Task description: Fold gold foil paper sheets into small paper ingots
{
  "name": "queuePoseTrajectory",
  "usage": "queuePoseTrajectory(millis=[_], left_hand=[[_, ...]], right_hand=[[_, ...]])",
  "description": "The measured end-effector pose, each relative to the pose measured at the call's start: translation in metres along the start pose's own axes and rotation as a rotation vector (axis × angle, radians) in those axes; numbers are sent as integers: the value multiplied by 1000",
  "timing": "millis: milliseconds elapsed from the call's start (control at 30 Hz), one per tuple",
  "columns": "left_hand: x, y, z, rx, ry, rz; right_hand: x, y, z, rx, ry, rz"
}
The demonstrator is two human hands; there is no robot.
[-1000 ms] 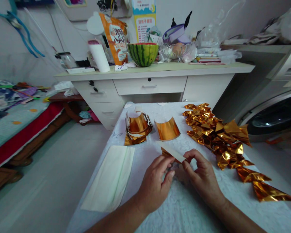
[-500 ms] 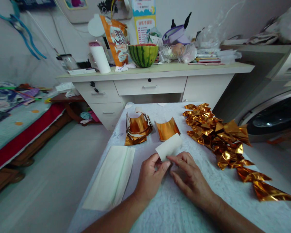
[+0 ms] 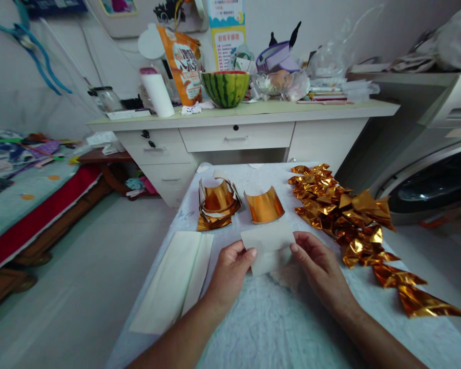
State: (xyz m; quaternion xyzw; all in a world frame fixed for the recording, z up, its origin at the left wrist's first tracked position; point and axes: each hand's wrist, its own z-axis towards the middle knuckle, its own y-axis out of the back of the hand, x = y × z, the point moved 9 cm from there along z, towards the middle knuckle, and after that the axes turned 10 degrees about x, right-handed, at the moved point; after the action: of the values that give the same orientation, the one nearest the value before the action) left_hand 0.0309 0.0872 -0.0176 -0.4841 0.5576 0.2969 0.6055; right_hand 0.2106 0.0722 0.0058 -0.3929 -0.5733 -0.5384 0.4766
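Note:
A small pale sheet of paper (image 3: 271, 248) is held up over the table's middle, with a crease across it. My left hand (image 3: 232, 266) pinches its left edge between thumb and fingers. At its right edge, my right hand (image 3: 317, 261) grips the paper the same way. Just beyond the sheet stands a curved gold foil piece (image 3: 264, 206). Left of that is a stack of curved gold pieces (image 3: 218, 202). Pale flat sheets (image 3: 172, 282) lie to the left of my left hand. Folded gold foil shapes (image 3: 341, 215) form a long pile on the right.
The cloth-covered table (image 3: 253, 328) reaches towards a white desk (image 3: 236, 120) bearing half a watermelon (image 3: 225, 88), an orange pouch (image 3: 182, 66) and plastic bags. A washing machine (image 3: 438, 154) stands at the right, a bed (image 3: 30, 205) at the left.
The paper has gone from rolled or folded over to opened out flatter. My right hand has moved right and now grips its right edge; my left hand still holds the left side.

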Motion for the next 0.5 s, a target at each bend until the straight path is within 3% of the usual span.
queuePoseTrajectory(millis=[100,233,367,500], left_hand=[[1,3,0,-14,-3,35],[-3,13,-3,-133,-24,191],[-8,15,-7,-176,-25,438],[-11,11,-8,-154,-3,832]], right_hand=[[-11,-6,0,29,-82,116],[-17,-8,0,8,-96,94],[-18,-6,1,-4,-82,-82],[-13,-9,4,58,-69,-332]])
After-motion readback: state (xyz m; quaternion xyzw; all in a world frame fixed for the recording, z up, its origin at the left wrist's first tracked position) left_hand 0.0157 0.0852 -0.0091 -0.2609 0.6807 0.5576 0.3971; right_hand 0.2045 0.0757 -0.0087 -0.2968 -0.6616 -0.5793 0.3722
